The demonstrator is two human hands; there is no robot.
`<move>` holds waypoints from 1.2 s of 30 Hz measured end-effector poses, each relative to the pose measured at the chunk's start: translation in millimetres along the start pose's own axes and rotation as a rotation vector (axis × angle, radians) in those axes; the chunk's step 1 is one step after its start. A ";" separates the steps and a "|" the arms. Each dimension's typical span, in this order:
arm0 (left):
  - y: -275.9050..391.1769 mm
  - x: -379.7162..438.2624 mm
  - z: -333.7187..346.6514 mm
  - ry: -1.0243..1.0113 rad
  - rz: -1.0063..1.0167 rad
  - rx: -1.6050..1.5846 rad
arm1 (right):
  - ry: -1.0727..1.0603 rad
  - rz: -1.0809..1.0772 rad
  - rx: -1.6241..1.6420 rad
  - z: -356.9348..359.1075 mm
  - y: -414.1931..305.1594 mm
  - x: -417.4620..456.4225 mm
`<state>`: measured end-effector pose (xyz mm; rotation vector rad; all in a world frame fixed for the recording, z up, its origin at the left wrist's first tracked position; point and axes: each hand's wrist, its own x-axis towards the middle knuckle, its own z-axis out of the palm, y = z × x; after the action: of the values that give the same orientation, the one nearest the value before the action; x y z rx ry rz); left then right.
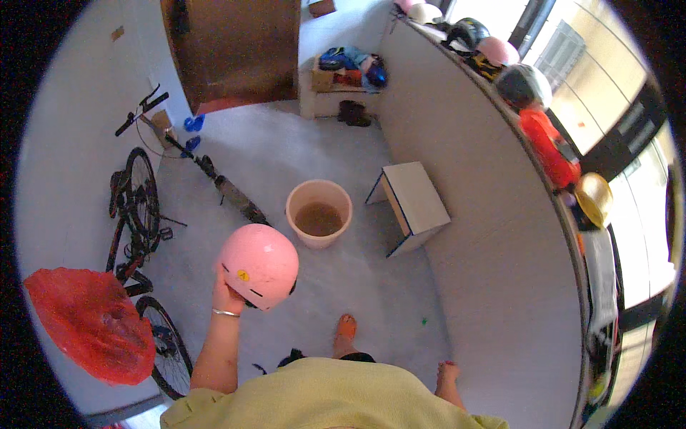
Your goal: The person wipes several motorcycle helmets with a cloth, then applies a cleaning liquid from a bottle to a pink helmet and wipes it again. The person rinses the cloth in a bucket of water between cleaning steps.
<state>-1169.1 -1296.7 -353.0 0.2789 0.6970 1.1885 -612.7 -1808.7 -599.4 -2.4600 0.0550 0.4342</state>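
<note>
My left hand [227,295], with a silver bracelet at its wrist, grips a glossy pink helmet [260,263] from its lower left side. The shell bears a small round yellow sticker and dark slots. It is held in the air, crown upward. Beyond it on the floor stands a pale pink bucket [319,236] with murky brownish liquid or residue at the bottom. Low on the right, by the wall, what seems to be my right hand [447,372] hangs beside the yellow-green shirt; its fingers are too small and blurred to read.
A bicycle [140,214] and a scooter-like vehicle [233,195] stand left, near a red plastic bag [96,327]. A white stool [417,195] stands against the right wall. Several helmets, including a grey one [522,86], line the ledge. A low shelf [343,104] sits beside the brown door [241,48].
</note>
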 end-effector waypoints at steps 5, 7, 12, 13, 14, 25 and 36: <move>-5.2 6.2 7.3 0.237 0.147 -0.105 | -0.211 -0.448 -0.240 82.5 -205.5 82.5; -16.6 20.2 -4.8 0.297 0.206 -0.121 | -0.305 -0.484 -0.332 121.9 -334.8 46.9; -33.7 49.9 -30.6 0.437 0.277 -0.173 | -0.696 -0.710 -0.056 243.6 -468.6 8.1; -41.1 52.8 -39.5 0.457 0.261 -0.180 | -0.740 -0.701 -0.147 266.5 -474.0 -0.5; -45.5 55.7 -50.3 0.479 0.252 -0.181 | -0.791 -0.690 -0.232 293.8 -475.3 -7.6; -117.1 47.7 -188.6 0.747 0.529 -0.266 | -1.197 -1.413 -1.124 607.0 -408.6 -20.6; -142.5 29.1 -363.5 0.894 0.672 -0.208 | -0.853 -1.653 -1.307 781.9 -344.4 -110.1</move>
<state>-1284.9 -1378.9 -717.8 -0.2506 1.2938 2.0483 -897.8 -1073.6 -946.3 -1.9223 -2.9886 0.7079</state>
